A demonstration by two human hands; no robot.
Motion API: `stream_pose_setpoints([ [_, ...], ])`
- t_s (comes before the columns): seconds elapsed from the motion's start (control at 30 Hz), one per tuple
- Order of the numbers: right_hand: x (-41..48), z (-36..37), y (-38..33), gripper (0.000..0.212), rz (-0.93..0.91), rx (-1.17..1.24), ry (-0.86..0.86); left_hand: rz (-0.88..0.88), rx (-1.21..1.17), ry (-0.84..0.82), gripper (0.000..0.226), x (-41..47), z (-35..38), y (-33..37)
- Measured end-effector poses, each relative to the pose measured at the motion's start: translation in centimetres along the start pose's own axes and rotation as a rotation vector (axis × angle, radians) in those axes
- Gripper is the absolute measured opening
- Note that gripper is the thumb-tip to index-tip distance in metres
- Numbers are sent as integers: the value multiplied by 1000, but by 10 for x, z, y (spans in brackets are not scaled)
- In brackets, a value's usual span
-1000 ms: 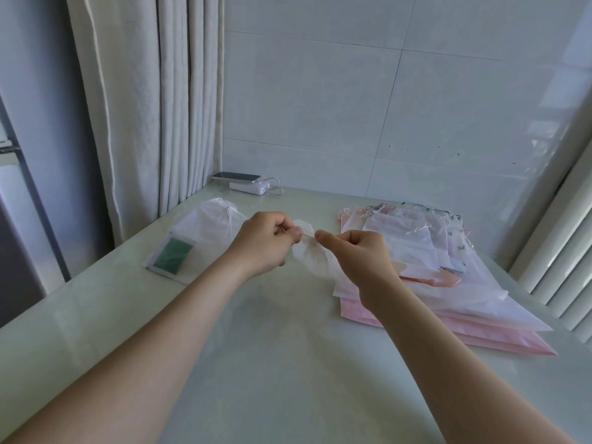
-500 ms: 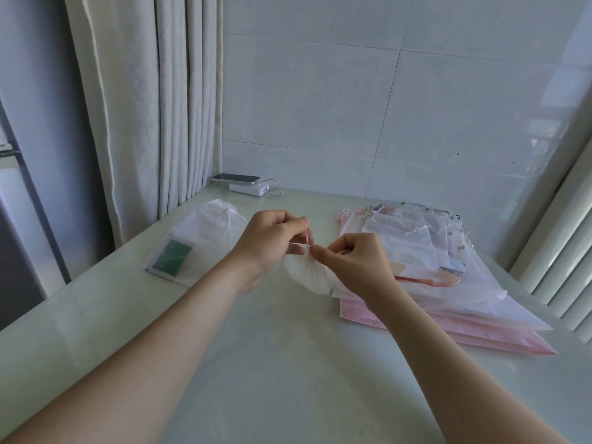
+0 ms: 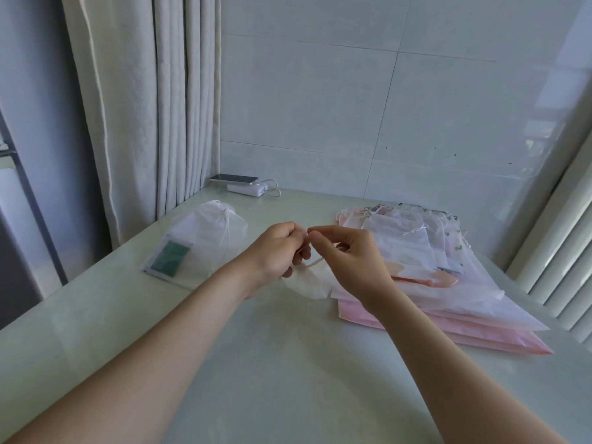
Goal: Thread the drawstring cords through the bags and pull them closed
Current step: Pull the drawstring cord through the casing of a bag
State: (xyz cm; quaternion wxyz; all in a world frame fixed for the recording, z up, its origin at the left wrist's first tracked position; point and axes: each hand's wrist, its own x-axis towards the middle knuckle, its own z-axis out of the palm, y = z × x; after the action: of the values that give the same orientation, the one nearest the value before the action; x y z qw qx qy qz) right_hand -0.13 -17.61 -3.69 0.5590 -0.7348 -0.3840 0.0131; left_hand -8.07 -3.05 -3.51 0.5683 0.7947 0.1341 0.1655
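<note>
Over the middle of the table my left hand (image 3: 278, 251) and my right hand (image 3: 349, 259) meet fingertip to fingertip. Both pinch a thin white drawstring cord (image 3: 312, 261) that runs into a small white bag (image 3: 312, 283) hanging under the hands and touching the table. On the right lies a pile of white and pink bags (image 3: 448, 277), flat, with cords at their far ends. A white bag (image 3: 208, 238) with its neck gathered by a cord lies at the left.
A clear packet with a green card (image 3: 169, 259) lies partly under the left bag. A phone (image 3: 234, 178) and a white power bank (image 3: 247, 189) sit in the far corner. A curtain hangs on the left, slatted blinds on the right, a tiled wall behind.
My hands have come closer together and dropped slightly. The bag has sunk from between the fingers to below them, and a loop of cord now shows under my right fingers.
</note>
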Motion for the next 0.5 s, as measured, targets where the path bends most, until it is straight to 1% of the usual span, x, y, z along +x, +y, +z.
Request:
stream_pose_setpoints([
  [0.07, -3, -2, -4, 16, -59, 10, -41, 2, 14, -16, 33, -1, 1, 1],
  [0.13, -2, -2, -2, 13, -73, -32, -18, 4, 23, -19, 33, -2, 3, 2],
  [0.23, 1, -6, -1, 11, -40, -95, 8, 9, 61, -29, 28, -2, 3, 1],
  [0.33, 2, -7, -4, 16, -4, -82, -8, 36, 66, -54, 28, -1, 0, -1],
  [0.4, 3, -6, -4, 16, 42, -62, -6, 52, 45, -73, 29, 0, 0, -2],
  [0.5, 7, -6, -1, 12, 124, -33, 33, 60, -25, -63, 25, 3, 0, -6],
])
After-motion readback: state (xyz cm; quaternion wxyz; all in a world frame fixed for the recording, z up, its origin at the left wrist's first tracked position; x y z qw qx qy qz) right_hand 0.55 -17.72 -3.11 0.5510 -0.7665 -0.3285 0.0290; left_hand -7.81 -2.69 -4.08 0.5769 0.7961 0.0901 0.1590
